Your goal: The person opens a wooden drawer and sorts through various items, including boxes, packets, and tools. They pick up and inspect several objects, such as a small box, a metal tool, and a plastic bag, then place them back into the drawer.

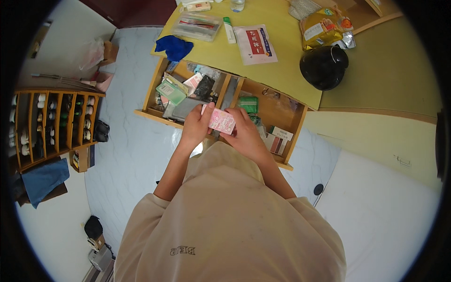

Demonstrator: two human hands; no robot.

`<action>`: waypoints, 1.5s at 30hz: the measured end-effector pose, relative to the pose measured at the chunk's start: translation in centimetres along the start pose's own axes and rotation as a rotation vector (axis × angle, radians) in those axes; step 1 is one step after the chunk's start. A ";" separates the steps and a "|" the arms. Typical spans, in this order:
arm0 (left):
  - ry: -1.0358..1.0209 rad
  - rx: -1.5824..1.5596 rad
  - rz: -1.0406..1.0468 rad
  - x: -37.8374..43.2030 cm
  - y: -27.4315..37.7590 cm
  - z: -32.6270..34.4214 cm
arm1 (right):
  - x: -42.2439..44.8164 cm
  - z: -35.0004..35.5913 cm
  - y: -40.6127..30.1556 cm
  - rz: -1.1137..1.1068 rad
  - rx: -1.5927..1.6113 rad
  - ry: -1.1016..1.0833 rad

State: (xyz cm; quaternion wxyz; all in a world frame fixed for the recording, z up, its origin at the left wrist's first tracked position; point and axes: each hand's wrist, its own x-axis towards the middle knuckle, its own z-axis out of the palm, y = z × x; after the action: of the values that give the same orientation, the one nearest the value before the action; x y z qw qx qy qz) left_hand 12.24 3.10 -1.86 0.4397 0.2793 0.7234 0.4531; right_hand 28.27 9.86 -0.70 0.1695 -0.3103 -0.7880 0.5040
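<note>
Between my two hands is a small pink box (pixel 222 120) with a printed cartoon pattern. My left hand (pixel 196 126) grips its left end, thumb along the top edge. At the opposite end, the fingers of my right hand (pixel 245 133) close around it. Below and beyond my hands, two drawers stand pulled out. The left drawer (pixel 150 86) holds a green-and-white packet (pixel 172 91), a black plastic bag (pixel 204 87) and a grey flat case (pixel 188 110). In the right drawer (pixel 298 128) lie a green packet (pixel 248 104) and small boxes (pixel 277 143).
Over the drawers, the yellow tabletop (pixel 285 31) bears a clear plastic case (pixel 197 26), a blue cloth (pixel 174 47), a printed white packet (pixel 256 44), a gold snack bag (pixel 322 28) and a glossy black object (pixel 324 67). A wooden shoe rack (pixel 56 123) stands at the left.
</note>
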 end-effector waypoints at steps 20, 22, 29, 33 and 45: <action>-0.330 -0.858 -0.483 1.7 -8.5 8.1 | -2.6 2.0 8.7 0.580 0.981 0.058; -0.337 -0.853 -0.511 1.1 -6.9 9.1 | -2.4 2.1 9.4 0.602 1.047 0.076; -0.197 -0.758 -0.612 1.0 -8.6 9.3 | 0.0 1.0 18.6 0.713 1.120 0.141; -0.173 -0.772 -0.574 -0.5 -9.0 6.6 | 4.7 -1.1 25.8 0.870 0.791 0.175; 0.336 -0.955 -0.583 -7.8 -13.8 0.1 | 15.8 2.8 34.3 0.618 -0.018 0.500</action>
State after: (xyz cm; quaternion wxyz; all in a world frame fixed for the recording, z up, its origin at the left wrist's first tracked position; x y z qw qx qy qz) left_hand 15.82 -9.07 -11.33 0.5028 -0.2363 0.5457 0.6273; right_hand 25.72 28.63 -33.54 0.1936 -0.6475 -0.5962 0.4335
